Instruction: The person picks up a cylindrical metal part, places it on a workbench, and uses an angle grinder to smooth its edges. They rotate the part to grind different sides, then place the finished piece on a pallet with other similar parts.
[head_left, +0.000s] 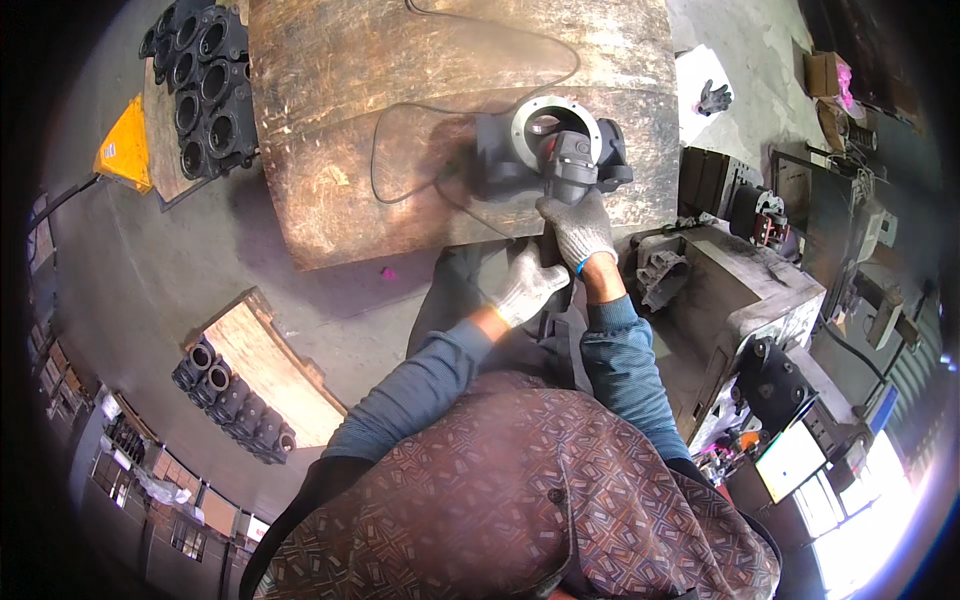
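Note:
Both my hands, in pale knitted gloves, grip an angle grinder (571, 166). My right hand (581, 228) wraps round its body just behind the head. Lower down and to the left, my left hand (528, 285) is closed on the rear of the tool. The grinder's head reaches over the round flanged opening of a dark cast metal housing (497, 160). This housing rests on the wooden table, its pale machined ring (522, 122) facing up. The grinder's disc is hidden by its head and the housing.
The worn wooden table (330, 190) carries a looping black cable (375, 160). Dark castings (213, 80) stand at the far left beside a yellow pallet-jack part (126, 147). More castings (235, 405) sit on a lower-left pallet (265, 365). A metal machine (735, 280) stands close on my right.

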